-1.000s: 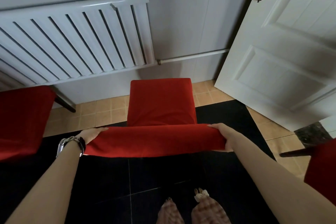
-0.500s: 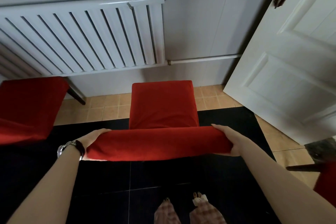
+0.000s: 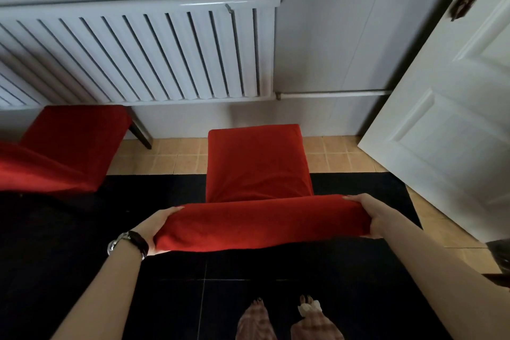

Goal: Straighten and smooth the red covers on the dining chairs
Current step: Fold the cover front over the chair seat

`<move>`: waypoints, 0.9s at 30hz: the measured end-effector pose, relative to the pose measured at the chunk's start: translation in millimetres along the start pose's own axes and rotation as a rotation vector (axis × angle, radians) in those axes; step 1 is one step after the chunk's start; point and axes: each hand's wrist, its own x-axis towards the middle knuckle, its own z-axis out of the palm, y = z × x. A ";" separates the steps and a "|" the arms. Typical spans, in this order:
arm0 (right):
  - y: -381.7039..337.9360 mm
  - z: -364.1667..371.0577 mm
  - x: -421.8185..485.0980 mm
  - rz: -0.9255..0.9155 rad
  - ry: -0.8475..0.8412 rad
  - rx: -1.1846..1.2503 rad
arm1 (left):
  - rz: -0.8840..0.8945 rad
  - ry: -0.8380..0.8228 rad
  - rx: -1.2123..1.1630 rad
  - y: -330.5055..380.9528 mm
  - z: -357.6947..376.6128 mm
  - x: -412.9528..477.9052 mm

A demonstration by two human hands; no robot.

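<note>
— What lies nearest, and how much room is around?

— Nearest are two feet (image 3: 306, 308) on the black floor tiles (image 3: 82, 251), which are glossy, with thin pale joints. On both sides of the arms this dark floor lies open. At the right, the white door (image 3: 447, 132) stands ajar, and its lower corner comes near the chair. At the left, a second chair (image 3: 69, 146), also in red, stands well apart.

— And the hands?

— The left hand (image 3: 156, 225), which wears a wristwatch (image 3: 120, 243), grips the left end of the red cover (image 3: 262, 225) with the fingers curled over the top. The right hand (image 3: 371, 214) grips the right end, fingers above and thumb below.

— Where is the cover, and how does it look?

— It sits over the backrest, just in front of the person, and it goes on over the seat (image 3: 256, 160) beyond. Between the hands it is taut and rounded. Where the back meets the seat, a few soft creases show. The cloth looks matt, a little like velvet.

— Farther away?

— Small beige tiles (image 3: 171, 159), then a white ribbed radiator (image 3: 138, 55) on the pale wall (image 3: 331, 36), with a thin pipe (image 3: 331, 94) running toward the door.
</note>
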 end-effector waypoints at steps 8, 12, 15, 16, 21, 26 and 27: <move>-7.2 4.8 -4.0 -0.078 -0.042 -0.105 | 0.027 0.027 -0.137 -54.0 -7.2 -20.3; -18.2 9.6 -9.2 -0.134 -0.069 -0.178 | 0.040 0.060 -0.206 -77.0 -5.6 -26.5; -26.5 11.1 -9.1 -0.171 -0.092 -0.206 | 0.068 0.067 -0.251 -94.2 -0.2 -33.4; -29.8 11.9 -8.6 -0.184 -0.103 -0.219 | 0.074 0.072 -0.269 -99.5 1.8 -35.8; -47.8 21.1 -13.2 -0.226 -0.173 -0.288 | 0.095 0.071 -0.350 -120.7 11.8 -51.3; -73.9 42.0 -17.4 -0.292 -0.234 -0.393 | 0.093 0.082 -0.453 -138.1 18.8 -62.9; -79.4 47.6 -18.0 -0.307 -0.247 -0.419 | 0.087 0.083 -0.479 -141.5 20.1 -64.9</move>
